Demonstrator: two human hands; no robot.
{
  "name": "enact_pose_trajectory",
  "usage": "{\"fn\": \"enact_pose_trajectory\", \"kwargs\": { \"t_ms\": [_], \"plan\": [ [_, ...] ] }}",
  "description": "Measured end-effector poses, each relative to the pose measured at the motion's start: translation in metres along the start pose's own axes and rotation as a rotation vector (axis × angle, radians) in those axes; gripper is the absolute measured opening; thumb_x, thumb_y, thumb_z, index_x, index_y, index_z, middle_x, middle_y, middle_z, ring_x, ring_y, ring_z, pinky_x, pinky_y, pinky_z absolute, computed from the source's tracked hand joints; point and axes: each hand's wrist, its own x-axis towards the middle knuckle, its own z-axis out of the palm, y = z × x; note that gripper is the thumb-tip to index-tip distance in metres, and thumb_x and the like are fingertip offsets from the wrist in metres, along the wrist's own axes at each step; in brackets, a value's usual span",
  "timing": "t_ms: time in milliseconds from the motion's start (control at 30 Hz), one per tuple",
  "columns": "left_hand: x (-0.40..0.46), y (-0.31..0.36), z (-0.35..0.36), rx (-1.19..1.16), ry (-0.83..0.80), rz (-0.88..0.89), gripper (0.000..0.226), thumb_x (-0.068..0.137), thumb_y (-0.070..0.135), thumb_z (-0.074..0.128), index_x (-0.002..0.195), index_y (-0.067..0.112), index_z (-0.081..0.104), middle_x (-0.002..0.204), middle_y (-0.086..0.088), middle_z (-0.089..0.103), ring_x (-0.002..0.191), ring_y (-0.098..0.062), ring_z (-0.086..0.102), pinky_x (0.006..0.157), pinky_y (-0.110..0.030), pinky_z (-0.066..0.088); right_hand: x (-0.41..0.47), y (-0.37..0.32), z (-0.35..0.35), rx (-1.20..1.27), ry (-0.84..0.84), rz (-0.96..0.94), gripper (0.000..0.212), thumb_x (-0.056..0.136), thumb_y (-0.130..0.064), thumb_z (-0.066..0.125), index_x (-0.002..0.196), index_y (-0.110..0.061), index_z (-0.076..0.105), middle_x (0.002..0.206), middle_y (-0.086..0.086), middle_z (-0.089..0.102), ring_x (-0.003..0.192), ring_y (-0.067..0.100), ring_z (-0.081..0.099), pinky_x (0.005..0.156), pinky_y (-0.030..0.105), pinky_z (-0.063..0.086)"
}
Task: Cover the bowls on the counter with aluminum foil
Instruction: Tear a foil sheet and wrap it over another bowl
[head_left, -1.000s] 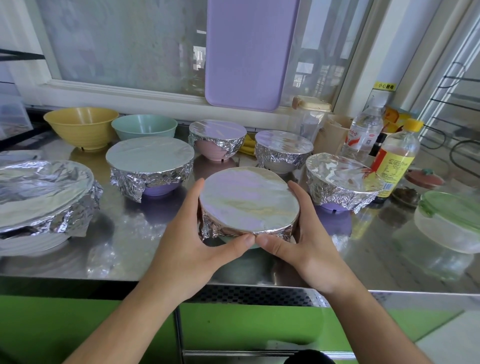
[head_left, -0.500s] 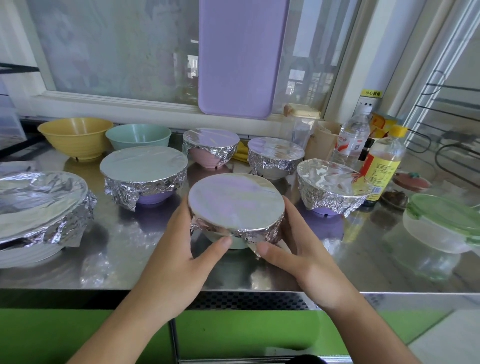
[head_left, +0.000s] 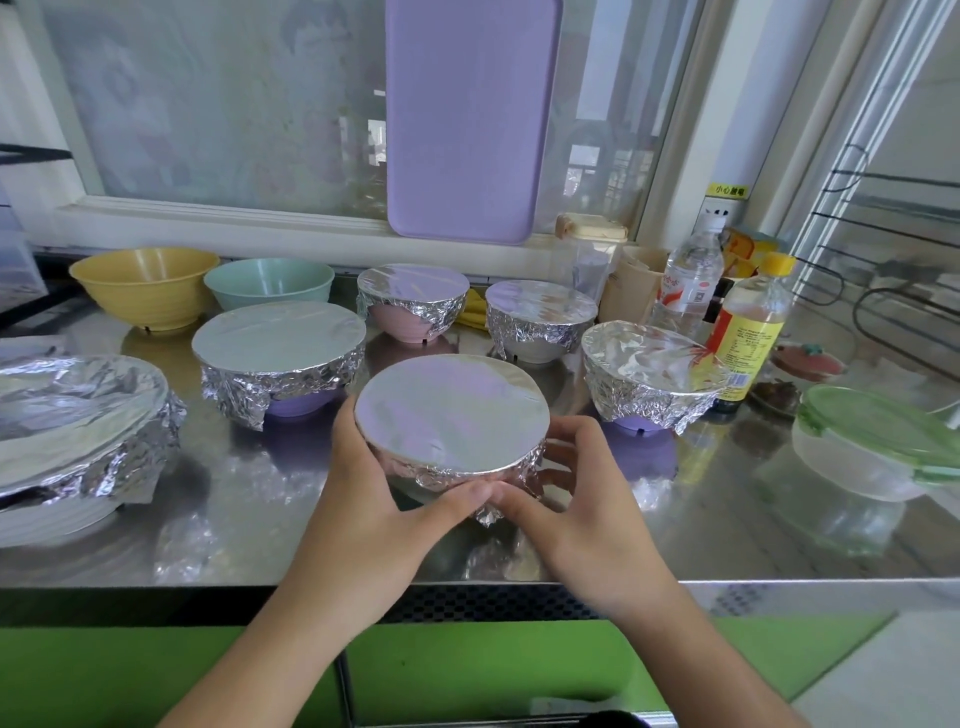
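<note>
A foil-covered bowl (head_left: 451, 410) sits at the front middle of the steel counter (head_left: 727, 519). My left hand (head_left: 363, 499) cups its left side, thumb pressing the crumpled foil skirt at the front. My right hand (head_left: 582, 514) wraps its right side, thumb meeting the left thumb, fingers curled against the foil. Behind it stand other foil-covered bowls: a wide purple one (head_left: 280, 358), a pink one (head_left: 410, 301), a white one (head_left: 540, 317), a purple one at right (head_left: 649, 379) and a large white one at far left (head_left: 72, 426). A yellow bowl (head_left: 143, 283) and a teal bowl (head_left: 267, 280) are uncovered.
Bottles (head_left: 750, 332) and a water bottle (head_left: 688, 283) stand at the back right. A clear container with a green lid (head_left: 878, 441) sits at the right. A purple cutting board (head_left: 470, 119) leans on the window. The counter's front edge runs just under my wrists.
Both hands have slid lower around the bowl, crimping the foil skirt under its rim. The right fingers have curled in on the right side. The camera has tilted slightly.
</note>
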Motion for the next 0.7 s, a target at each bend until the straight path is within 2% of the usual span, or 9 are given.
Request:
{"fn": "enact_pose_trajectory", "kwargs": {
  "t_ms": [133, 233, 300, 400, 500, 567, 600, 667, 700],
  "plan": [
    [0.001, -0.005, -0.003, 0.004, -0.025, -0.024, 0.098, 0.064, 0.054, 0.091, 0.136, 0.061, 0.024, 0.137, 0.035, 0.053, 0.128, 0.014, 0.049, 0.104, -0.02, 0.04, -0.002, 0.004, 0.0, -0.073, 0.002, -0.037, 0.051, 0.083, -0.029, 0.09, 0.118, -0.036, 0.053, 0.12, -0.011, 0.066, 0.109, 0.008, 0.069, 0.089, 0.032, 0.06],
    [0.002, -0.005, -0.009, 0.017, -0.035, -0.028, 0.093, 0.067, 0.05, 0.091, 0.128, 0.07, 0.025, 0.135, 0.041, 0.051, 0.126, 0.018, 0.048, 0.101, -0.017, 0.038, -0.003, 0.003, -0.007, -0.163, -0.018, -0.093, 0.04, 0.089, -0.033, 0.083, 0.116, -0.035, 0.053, 0.12, -0.012, 0.067, 0.116, 0.006, 0.064, 0.089, 0.017, 0.053],
    [0.004, -0.004, -0.013, 0.038, -0.054, -0.029, 0.09, 0.07, 0.045, 0.091, 0.128, 0.07, 0.028, 0.133, 0.045, 0.05, 0.123, 0.023, 0.046, 0.097, -0.013, 0.037, -0.004, 0.001, -0.01, -0.264, -0.03, -0.152, 0.033, 0.091, -0.036, 0.079, 0.114, -0.033, 0.055, 0.119, -0.012, 0.065, 0.117, 0.006, 0.061, 0.087, 0.014, 0.049],
    [0.004, -0.005, -0.021, 0.022, -0.061, -0.042, 0.1, 0.072, 0.039, 0.092, 0.145, 0.063, 0.028, 0.141, 0.041, 0.049, 0.126, 0.022, 0.045, 0.108, -0.02, 0.037, -0.005, -0.005, -0.016, -0.362, -0.062, -0.227, 0.025, 0.091, -0.045, 0.072, 0.107, -0.031, 0.058, 0.113, -0.014, 0.062, 0.112, 0.01, 0.059, 0.084, 0.015, 0.046],
    [0.005, -0.009, -0.03, 0.013, -0.061, -0.078, 0.119, 0.068, 0.051, 0.092, 0.157, 0.055, 0.013, 0.155, 0.035, 0.038, 0.14, 0.013, 0.038, 0.121, -0.035, 0.031, 0.003, -0.005, -0.024, -0.291, -0.002, -0.235, 0.021, 0.09, -0.048, 0.062, 0.101, -0.031, 0.067, 0.111, -0.014, 0.066, 0.109, 0.011, 0.063, 0.085, 0.019, 0.048],
    [0.009, -0.009, -0.032, -0.086, -0.083, -0.11, 0.12, 0.062, 0.06, 0.089, 0.155, 0.059, 0.013, 0.155, 0.038, 0.035, 0.138, 0.019, 0.036, 0.12, -0.032, 0.03, 0.012, -0.002, -0.026, -0.121, 0.071, -0.144, 0.025, 0.091, -0.042, 0.061, 0.112, -0.031, 0.068, 0.116, -0.013, 0.069, 0.113, 0.007, 0.064, 0.094, 0.027, 0.048],
    [0.012, -0.008, -0.031, -0.15, -0.062, -0.132, 0.116, 0.06, 0.064, 0.088, 0.153, 0.062, 0.018, 0.153, 0.038, 0.037, 0.137, 0.02, 0.037, 0.12, -0.032, 0.032, 0.017, -0.002, -0.025, -0.033, 0.066, -0.096, 0.031, 0.093, -0.038, 0.061, 0.123, -0.031, 0.066, 0.124, -0.015, 0.069, 0.119, 0.002, 0.063, 0.099, 0.024, 0.047],
    [0.017, -0.008, -0.026, -0.22, 0.014, -0.152, 0.103, 0.069, 0.071, 0.082, 0.153, 0.062, 0.023, 0.156, 0.036, 0.036, 0.141, 0.014, 0.037, 0.124, -0.035, 0.027, 0.024, -0.004, -0.018, 0.055, -0.012, -0.049, 0.041, 0.102, -0.029, 0.06, 0.142, -0.037, 0.056, 0.133, -0.033, 0.063, 0.126, -0.015, 0.054, 0.1, 0.01, 0.04],
    [0.016, -0.005, -0.023, -0.213, 0.024, -0.142, 0.094, 0.081, 0.068, 0.075, 0.156, 0.059, 0.021, 0.158, 0.036, 0.03, 0.143, 0.013, 0.033, 0.123, -0.03, 0.022, 0.026, -0.004, -0.014, 0.06, -0.049, -0.032, 0.043, 0.107, -0.023, 0.059, 0.146, -0.04, 0.052, 0.13, -0.043, 0.06, 0.124, -0.022, 0.051, 0.097, 0.003, 0.038]
  ]
}}
